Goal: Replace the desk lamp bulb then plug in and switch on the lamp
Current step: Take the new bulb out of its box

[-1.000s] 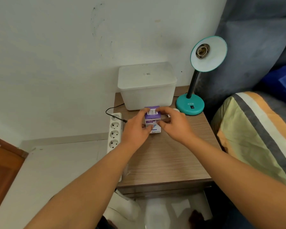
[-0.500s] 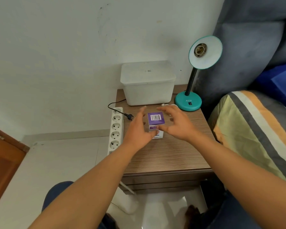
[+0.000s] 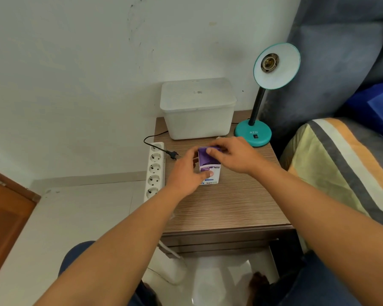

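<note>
Gripping the purple-and-white bulb box point(image 3: 209, 167) from both sides: left hand point(image 3: 186, 173) wraps its near-left side, thumb pinched on the front, while right hand point(image 3: 234, 154) curls fingers over the top flap. Box sits on the wooden nightstand point(image 3: 230, 206); teal lamp point(image 3: 265, 96), socket empty, stands just past the right fingers, unplugged plug point(image 3: 173, 153) beyond the left ones.

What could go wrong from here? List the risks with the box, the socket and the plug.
1. Both hands, left hand and right hand, work the bulb box at its top flap; the bulb could drop out onto the nightstand.
2. The lamp socket is bare and its shade tilted; screwing in may tip it.
3. The loose plug lies near the power strip; keep it unplugged until the bulb is seated.
</note>
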